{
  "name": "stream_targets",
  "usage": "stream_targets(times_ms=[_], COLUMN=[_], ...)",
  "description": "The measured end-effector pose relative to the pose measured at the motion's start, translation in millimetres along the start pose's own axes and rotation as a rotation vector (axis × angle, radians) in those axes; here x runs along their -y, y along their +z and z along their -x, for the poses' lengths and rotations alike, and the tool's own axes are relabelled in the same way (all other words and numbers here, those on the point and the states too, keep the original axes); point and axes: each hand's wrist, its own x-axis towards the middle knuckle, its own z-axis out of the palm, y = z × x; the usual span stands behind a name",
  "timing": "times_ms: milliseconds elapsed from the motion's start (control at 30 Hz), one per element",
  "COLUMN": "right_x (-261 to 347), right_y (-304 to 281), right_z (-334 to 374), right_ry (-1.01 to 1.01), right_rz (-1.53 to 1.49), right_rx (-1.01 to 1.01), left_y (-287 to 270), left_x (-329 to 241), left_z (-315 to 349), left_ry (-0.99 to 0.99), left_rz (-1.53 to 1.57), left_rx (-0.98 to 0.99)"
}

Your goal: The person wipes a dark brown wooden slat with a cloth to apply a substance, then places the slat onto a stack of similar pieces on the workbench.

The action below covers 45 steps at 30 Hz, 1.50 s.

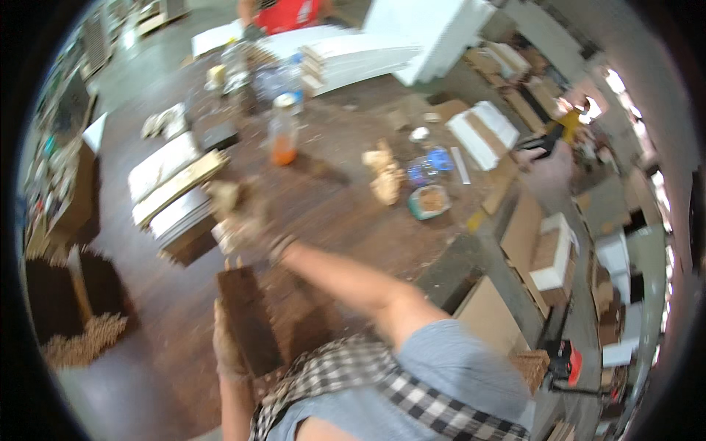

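Note:
A dark brown board (250, 320) stands at a slant close to my body. Gloved in something pale, my left hand (229, 345) grips its left edge. Two short tan pegs (234, 262) stick out of the board's far end. Just beyond that end is my right hand (246, 220), also in a pale glove and smeared by motion. I cannot tell whether its fingers hold anything. A stack of white and brown panels (184, 213) lies to the left of my right hand, close to its fingers.
On the brown table (331, 198) stand a bottle with orange liquid (284, 136), crumpled tan paper (382, 173) and a small tub (429, 201). Many wooden dowels (88, 342) lie at the lower left. Across the table, a person in red (287, 15) stands near white panels (360, 59).

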Motion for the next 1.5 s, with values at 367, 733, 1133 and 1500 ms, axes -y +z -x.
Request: stream_targets(times_ms=[367,733,1133,1500], right_x=[59,35,34,18], right_y=[100,166,122,127], right_z=[105,89,86,91], right_ry=[0.172,0.170,0.049,-0.369], right_rz=[1.557,1.893,1.944,1.767], right_rx=[0.180,0.324,0.325,0.347], left_y=[-23,-9,-15,-28], left_x=[10,7,1,-2], left_z=[17,17,23,16], left_ry=[0.281,0.417,0.383,0.169], left_rz=[-0.018,-0.332,-0.403,0.271], left_rx=[-0.035,-0.028,-0.064,0.120])
